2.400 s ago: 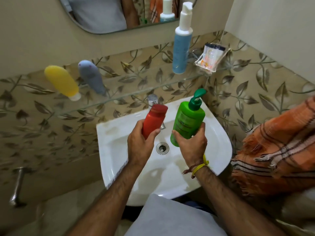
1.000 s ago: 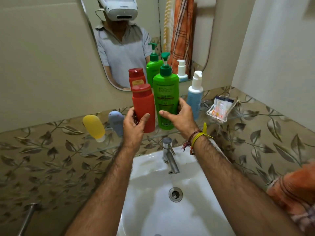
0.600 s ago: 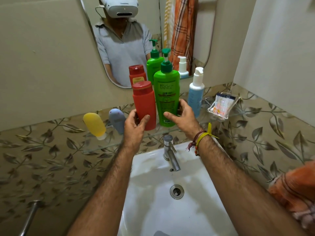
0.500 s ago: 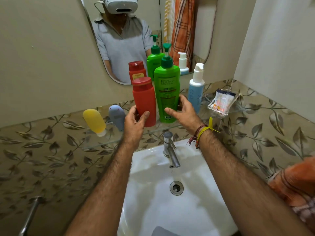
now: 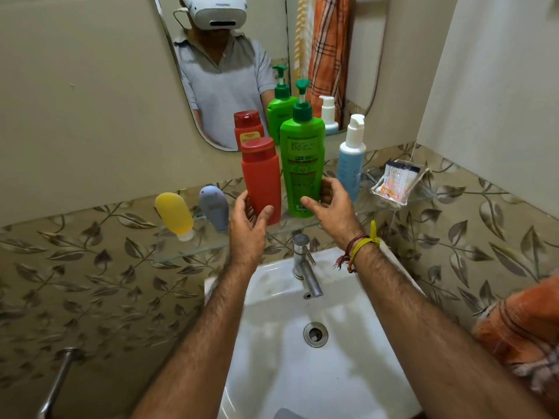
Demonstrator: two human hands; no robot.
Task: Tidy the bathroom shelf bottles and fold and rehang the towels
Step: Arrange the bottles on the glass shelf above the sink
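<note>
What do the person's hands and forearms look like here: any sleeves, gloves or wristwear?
Both forearms are bare and hairy, with no sleeves reaching them and no gloves. The left hand has nothing on it or its wrist. The right hand has dark red threads and a knotted yellow band at the wrist.

Orange towel (image 5: 523, 334) at the lower right gets chopped by the frame edge. The left hand (image 5: 246, 228) covers the red bottle (image 5: 261, 179) base, so can't tell if it's sitting on the glass shelf (image 5: 187, 252). Label print on the green pump bottle (image 5: 302, 164) is too small to read.
</note>
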